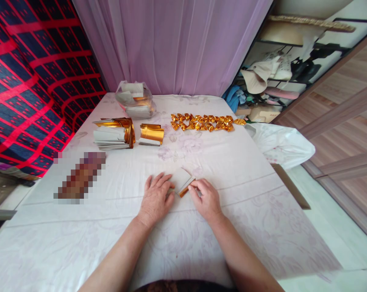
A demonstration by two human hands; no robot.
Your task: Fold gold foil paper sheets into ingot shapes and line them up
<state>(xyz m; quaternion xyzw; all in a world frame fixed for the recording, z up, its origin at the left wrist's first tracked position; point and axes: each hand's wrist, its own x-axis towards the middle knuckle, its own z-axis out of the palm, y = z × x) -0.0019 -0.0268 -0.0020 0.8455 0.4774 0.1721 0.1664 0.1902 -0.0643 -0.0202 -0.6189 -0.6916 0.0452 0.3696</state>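
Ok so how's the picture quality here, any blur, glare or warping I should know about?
Head view: soft even daylight with faint shadows; strong wide-angle bending at the edges, seen in the table sides; a pixelated patch hides something left of the left hand; gold foil stacks and folded gold pieces glint brightly; right hand and paper piece are sharp.

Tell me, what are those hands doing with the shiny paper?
A person is pressing a small paper sheet, white on top with a gold underside, flat on the white tablecloth. The left hand holds it down while the right hand pinches its edge. Farther back lie stacks of gold paper, a clear bag, and a row of folded gold pieces.
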